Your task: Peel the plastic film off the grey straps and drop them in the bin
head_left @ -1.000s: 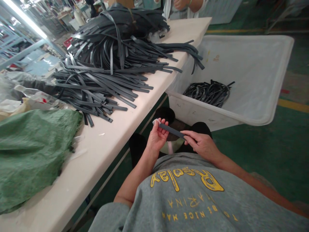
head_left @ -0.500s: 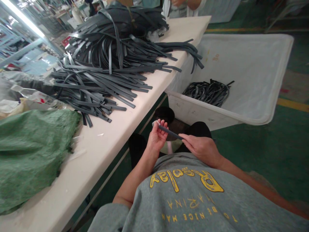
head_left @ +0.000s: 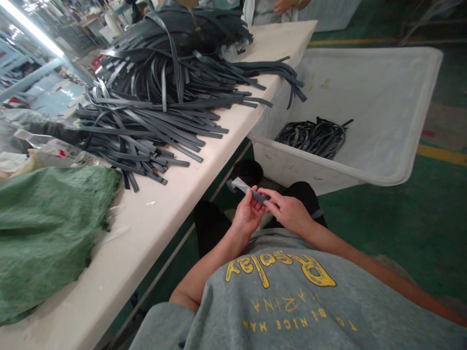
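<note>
Over my lap, my left hand (head_left: 248,215) and my right hand (head_left: 289,212) both pinch one dark grey rubber strip (head_left: 258,196). A pale film tab (head_left: 239,184) sticks out from the strip's left end, beyond my left fingertips. The hands nearly touch each other. A large heap of the same dark strips (head_left: 164,92) lies on the cream table (head_left: 175,194) to my left. More strips (head_left: 312,137) lie coiled inside a white plastic bin (head_left: 394,121) on the floor ahead of me.
A green woven sack (head_left: 47,228) covers the table's near left part, with clear plastic wrapping (head_left: 32,146) behind it. Another person's hands (head_left: 284,6) work at the table's far end. The green floor (head_left: 401,228) lies open to my right.
My right hand has slid left along the strip until it meets my left hand. The pale tab now stands out further from the strip's left end.
</note>
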The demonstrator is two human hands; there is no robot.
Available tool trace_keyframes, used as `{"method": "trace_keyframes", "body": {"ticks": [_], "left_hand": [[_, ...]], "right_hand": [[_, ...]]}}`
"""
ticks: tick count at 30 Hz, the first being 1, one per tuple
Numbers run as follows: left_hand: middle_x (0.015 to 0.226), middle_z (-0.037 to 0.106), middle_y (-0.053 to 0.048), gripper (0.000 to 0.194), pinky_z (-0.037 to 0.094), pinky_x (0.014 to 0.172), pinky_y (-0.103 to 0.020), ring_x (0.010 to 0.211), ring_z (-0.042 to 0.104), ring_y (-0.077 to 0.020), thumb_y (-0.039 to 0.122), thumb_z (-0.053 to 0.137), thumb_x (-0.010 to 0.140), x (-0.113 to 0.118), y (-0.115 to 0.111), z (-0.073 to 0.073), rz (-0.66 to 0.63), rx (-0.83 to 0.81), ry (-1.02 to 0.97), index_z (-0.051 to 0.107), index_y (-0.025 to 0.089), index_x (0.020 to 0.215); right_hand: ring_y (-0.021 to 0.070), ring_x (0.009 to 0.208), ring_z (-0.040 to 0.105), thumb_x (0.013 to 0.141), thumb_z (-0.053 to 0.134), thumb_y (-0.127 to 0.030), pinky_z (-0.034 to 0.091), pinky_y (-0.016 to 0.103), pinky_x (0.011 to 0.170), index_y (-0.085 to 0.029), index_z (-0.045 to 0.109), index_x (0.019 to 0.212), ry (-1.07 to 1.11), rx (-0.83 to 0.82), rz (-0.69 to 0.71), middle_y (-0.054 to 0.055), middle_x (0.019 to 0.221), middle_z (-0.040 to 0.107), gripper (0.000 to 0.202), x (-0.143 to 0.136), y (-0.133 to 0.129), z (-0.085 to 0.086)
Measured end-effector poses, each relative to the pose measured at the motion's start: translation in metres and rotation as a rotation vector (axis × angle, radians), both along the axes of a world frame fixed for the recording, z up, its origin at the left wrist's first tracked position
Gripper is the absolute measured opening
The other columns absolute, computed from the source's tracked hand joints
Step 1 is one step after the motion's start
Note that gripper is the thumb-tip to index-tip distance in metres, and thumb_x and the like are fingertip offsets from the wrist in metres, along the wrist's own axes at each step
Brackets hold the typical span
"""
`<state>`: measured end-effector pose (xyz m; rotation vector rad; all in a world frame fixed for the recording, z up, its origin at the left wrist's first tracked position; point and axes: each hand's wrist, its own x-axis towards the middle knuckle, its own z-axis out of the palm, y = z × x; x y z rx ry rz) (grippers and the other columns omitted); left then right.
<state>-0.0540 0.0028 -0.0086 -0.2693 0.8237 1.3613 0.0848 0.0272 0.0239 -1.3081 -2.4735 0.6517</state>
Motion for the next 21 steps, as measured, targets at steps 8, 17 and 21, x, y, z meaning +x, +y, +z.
{"method": "trace_keyframes", "body": {"ticks": [8, 17, 21], "left_hand": [[0.099, 0.074, -0.006, 0.021, 0.053, 0.082, -0.026, 0.088, 0.069, -0.0141, 0.031, 0.053, 0.096, -0.008, -0.002, 0.004, 0.090, -0.012, 0.013, 0.070, 0.019, 0.095], [0.096, 0.074, -0.007, 0.023, 0.052, 0.087, -0.025, 0.086, 0.069, -0.0130, 0.030, 0.052, 0.096, -0.009, 0.000, -0.003, 0.103, -0.009, -0.011, 0.071, 0.017, 0.091], [0.094, 0.075, -0.006, 0.023, 0.053, 0.083, -0.024, 0.084, 0.069, -0.0125, 0.031, 0.053, 0.096, -0.015, 0.001, -0.006, 0.110, 0.010, -0.023, 0.071, 0.018, 0.093]], "right_hand": [[0.0154, 0.059, 0.065, 0.092, 0.050, -0.030, 0.045, 0.026, 0.060, -0.026, 0.055, 0.133, -0.034, -0.153, 0.037, -0.001, 0.077, 0.074, 0.042, 0.021, 0.010, 0.069], [0.0208, 0.082, 0.069, 0.093, 0.051, -0.036, 0.046, 0.027, 0.066, -0.021, 0.051, 0.137, -0.130, -0.186, 0.099, 0.003, 0.092, 0.076, 0.046, -0.015, 0.030, 0.056], [0.0207, 0.080, 0.069, 0.091, 0.051, -0.028, 0.045, 0.028, 0.067, -0.027, 0.053, 0.136, -0.158, -0.098, 0.060, 0.000, 0.086, 0.076, 0.044, -0.011, 0.028, 0.072]]}}
